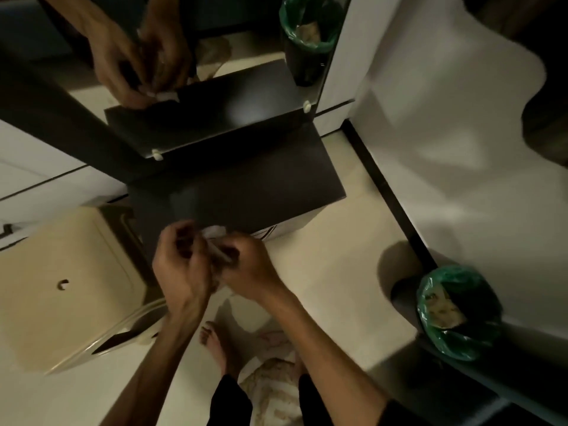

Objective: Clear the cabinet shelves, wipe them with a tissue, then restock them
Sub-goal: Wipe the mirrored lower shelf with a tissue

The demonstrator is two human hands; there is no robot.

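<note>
Here, both hands meet just below the frame's centre, at the near edge of a dark shelf (236,176). The left hand (181,265) has its fingers curled inward, thumb toward the other hand, pinching a crumpled white tissue (215,232). The right hand (249,265) is also curled, its fingers closed on the same tissue and on a small dark item (226,256) between the two hands; blur and dim light hide what that item is. The tissue shows as a small bunched wad at about 12 o'clock from the knuckles, touching the shelf's front edge. It is crumpled, so no long axis or pointing direction can be told.

The shelf's long side runs from roughly 9 o'clock to 3 o'clock, tilted slightly up to the right. Behind it, at 12 o'clock, a mirror (215,118) held by white clips repeats the hands and a white scrap.

At 4 o'clock from the hands a bin with a green liner (455,315) stands on the pale floor (338,287) against a white wall (445,149). At 9 o'clock sits a beige lidded container (61,287). A bare foot (215,342) shows at 6 o'clock.
</note>
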